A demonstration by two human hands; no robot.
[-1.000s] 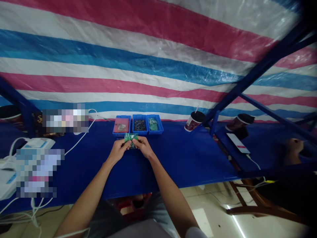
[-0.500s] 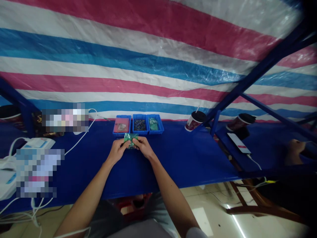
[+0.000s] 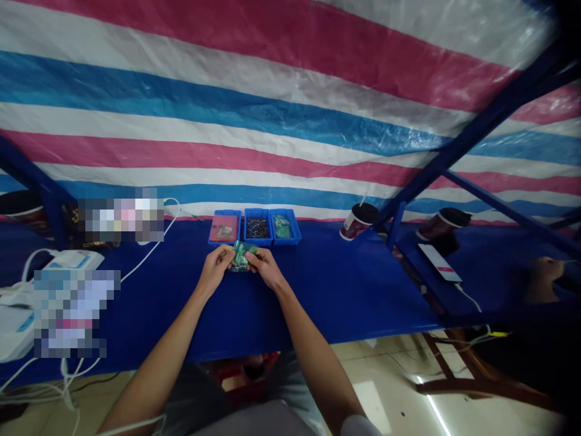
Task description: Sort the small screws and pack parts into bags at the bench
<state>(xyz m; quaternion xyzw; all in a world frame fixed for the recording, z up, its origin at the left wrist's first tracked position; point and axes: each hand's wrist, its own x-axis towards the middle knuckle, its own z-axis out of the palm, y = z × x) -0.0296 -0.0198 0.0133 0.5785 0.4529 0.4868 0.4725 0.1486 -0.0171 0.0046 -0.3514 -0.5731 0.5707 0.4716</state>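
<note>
A small green packet with a clear, shiny wrapper point(image 3: 242, 254) is between my two hands, over the blue table and just in front of the blue bins. My left hand point(image 3: 216, 266) pinches its left edge. On its right side, my right hand point(image 3: 267, 266) grips it with the thumb on top. Behind the hands stand three blue bins: the left one holds a pink piece and a small clear packet point(image 3: 224, 227), the middle one dark metal screws or pins point(image 3: 257, 228), the right one green packets point(image 3: 282, 226).
A lidded cup point(image 3: 358, 221) stands to the right, beside a blue frame bar point(image 3: 422, 163). Farther right are another cup point(image 3: 442, 224), a phone point(image 3: 439, 262) and another person's hand point(image 3: 546, 275). White power strips point(image 3: 68, 263) and cables lie at the left.
The green packet has turned slightly between my hands, and my left fingers have shifted at its left edge. The bins have not moved on the table.
</note>
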